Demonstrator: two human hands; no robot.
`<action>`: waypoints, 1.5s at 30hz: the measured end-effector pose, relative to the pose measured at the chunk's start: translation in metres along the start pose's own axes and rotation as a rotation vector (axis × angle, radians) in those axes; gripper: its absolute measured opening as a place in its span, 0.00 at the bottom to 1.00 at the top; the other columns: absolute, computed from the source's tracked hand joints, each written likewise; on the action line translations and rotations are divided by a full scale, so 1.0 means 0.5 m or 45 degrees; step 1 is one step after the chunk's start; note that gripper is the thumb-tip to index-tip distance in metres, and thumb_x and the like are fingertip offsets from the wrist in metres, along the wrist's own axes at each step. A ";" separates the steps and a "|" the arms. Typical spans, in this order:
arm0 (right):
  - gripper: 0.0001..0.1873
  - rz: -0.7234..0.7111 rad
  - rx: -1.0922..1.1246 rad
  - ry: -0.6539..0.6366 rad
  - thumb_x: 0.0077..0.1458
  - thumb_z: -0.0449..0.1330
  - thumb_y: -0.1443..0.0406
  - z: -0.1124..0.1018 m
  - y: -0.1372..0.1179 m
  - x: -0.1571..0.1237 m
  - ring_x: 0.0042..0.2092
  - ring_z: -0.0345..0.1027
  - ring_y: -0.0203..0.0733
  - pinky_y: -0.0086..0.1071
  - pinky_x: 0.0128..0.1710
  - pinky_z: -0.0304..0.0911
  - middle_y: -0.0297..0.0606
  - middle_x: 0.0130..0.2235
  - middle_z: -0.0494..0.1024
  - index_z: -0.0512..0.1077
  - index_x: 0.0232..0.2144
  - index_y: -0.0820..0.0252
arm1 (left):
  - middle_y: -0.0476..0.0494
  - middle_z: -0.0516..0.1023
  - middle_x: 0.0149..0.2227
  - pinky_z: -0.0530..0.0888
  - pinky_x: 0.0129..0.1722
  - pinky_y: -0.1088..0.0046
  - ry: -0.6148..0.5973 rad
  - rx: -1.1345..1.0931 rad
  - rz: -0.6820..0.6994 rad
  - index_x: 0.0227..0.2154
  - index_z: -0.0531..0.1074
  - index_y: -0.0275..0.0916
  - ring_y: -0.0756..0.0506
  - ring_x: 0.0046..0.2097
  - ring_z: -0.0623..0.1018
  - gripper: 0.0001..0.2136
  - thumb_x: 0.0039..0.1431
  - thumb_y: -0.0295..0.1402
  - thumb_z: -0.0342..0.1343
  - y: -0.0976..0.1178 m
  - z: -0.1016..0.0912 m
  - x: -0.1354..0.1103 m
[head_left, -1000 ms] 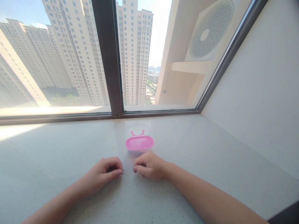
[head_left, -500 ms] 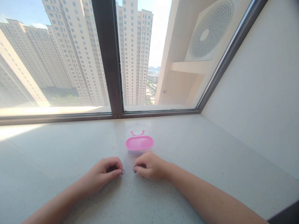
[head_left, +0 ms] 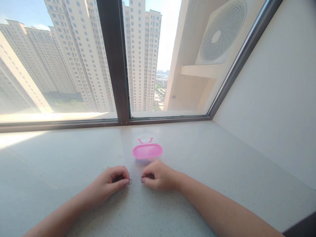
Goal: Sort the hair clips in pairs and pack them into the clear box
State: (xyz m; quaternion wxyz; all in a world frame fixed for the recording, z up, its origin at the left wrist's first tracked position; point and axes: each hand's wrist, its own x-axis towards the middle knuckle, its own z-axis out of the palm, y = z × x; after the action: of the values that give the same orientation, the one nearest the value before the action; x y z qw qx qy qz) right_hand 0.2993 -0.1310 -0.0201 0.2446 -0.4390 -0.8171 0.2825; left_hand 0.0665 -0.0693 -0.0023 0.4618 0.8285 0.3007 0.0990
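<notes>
Both of my hands rest on a pale speckled stone sill (head_left: 61,171). My left hand (head_left: 110,184) is curled, thumb and forefinger pinching a small metal ring (head_left: 130,181). My right hand (head_left: 158,176) is curled the same way, pinching a second small metal ring (head_left: 141,179). The two rings sit a few centimetres apart, just above the sill. Right behind my hands stands a small clear plastic box with a pink lid (head_left: 147,151) and a pink handle (head_left: 145,141).
A large window with a dark frame (head_left: 116,65) runs along the back of the sill, high-rise buildings and an outdoor fan unit (head_left: 219,33) behind it. A white wall (head_left: 276,98) closes off the right side. A dark edge shows at the bottom right corner.
</notes>
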 end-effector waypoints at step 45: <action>0.05 -0.006 0.044 -0.009 0.49 0.59 0.68 0.006 0.010 -0.002 0.24 0.58 0.30 0.23 0.24 0.54 0.31 0.23 0.69 0.75 0.28 0.65 | 0.48 0.73 0.31 0.68 0.37 0.70 0.001 -0.009 0.010 0.29 0.69 0.38 0.45 0.36 0.71 0.07 0.58 0.36 0.52 0.001 0.001 -0.003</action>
State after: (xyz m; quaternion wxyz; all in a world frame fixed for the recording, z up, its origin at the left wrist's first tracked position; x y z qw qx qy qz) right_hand 0.3007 -0.1302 -0.0259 0.2500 -0.4319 -0.8140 0.2973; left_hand 0.0657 -0.0707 -0.0018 0.4644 0.8279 0.2973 0.1022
